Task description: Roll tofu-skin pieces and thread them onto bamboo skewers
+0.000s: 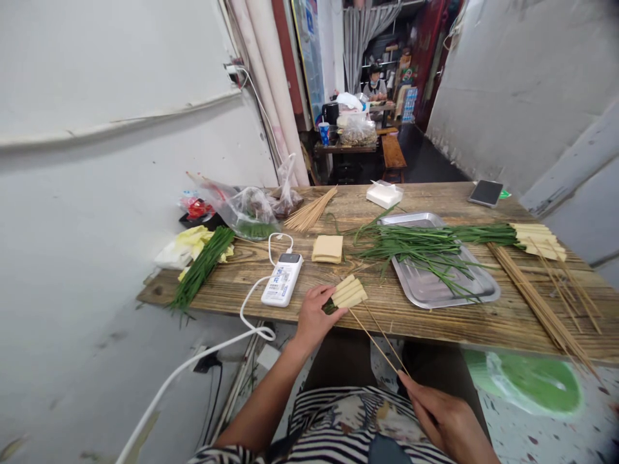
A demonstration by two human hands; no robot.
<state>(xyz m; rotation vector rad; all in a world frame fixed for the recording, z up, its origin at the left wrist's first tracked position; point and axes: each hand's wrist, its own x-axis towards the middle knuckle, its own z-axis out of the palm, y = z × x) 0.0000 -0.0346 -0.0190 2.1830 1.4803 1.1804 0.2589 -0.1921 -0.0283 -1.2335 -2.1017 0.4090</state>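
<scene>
Holding two thin sticks [374, 341] low down: right hand [442, 412], grip closed on their near ends, probably to steer both together. Left hand [316, 316] at the front of the desk [435, 322], grip pinched on the left end of the pale rolls [349, 292], seemingly keeping them flat and side by side. Sticks' far ends meet the rolls' near side; depth, cannot tell. Power bank [282, 283] left, clear of the work. Loose sticks [532, 296] right, ends overhanging the edge, perhaps for easy pickup. Tray [411, 278] under a heap of greens [420, 248], likely for reach. Square sheets [327, 249] stacked just behind the rolls, handy. Skewered rolls [539, 238] far right, apparently kept apart. Phone [486, 193] near the back edge. Seated person [376, 87] well beyond.
</scene>
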